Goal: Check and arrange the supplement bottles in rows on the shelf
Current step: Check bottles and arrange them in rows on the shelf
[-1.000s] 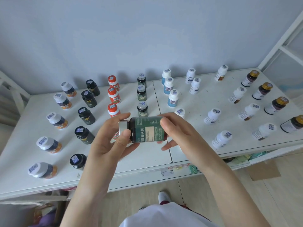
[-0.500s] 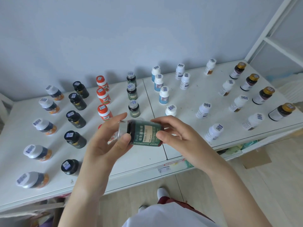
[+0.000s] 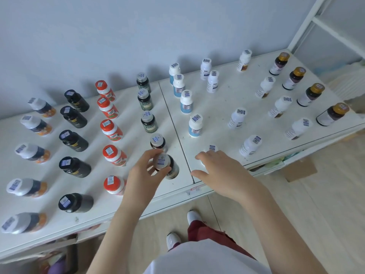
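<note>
You've stood the green bottle (image 3: 172, 171) on the shelf (image 3: 98, 206), lower centre. Your left hand (image 3: 146, 175) grips its cap. Your right hand (image 3: 221, 171) is off it, fingers (image 3: 205, 156) relaxed.

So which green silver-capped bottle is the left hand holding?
The frontmost green bottle, nearest the shelf edge; the left hand grips its cap, four others stand behind.

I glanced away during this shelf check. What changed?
The green bottle, held sideways by both hands before, now stands upright at the front of its row on the shelf. The left hand still grips its cap; the right hand let go and hovers open by a white-capped bottle. Nothing else moved.
</note>
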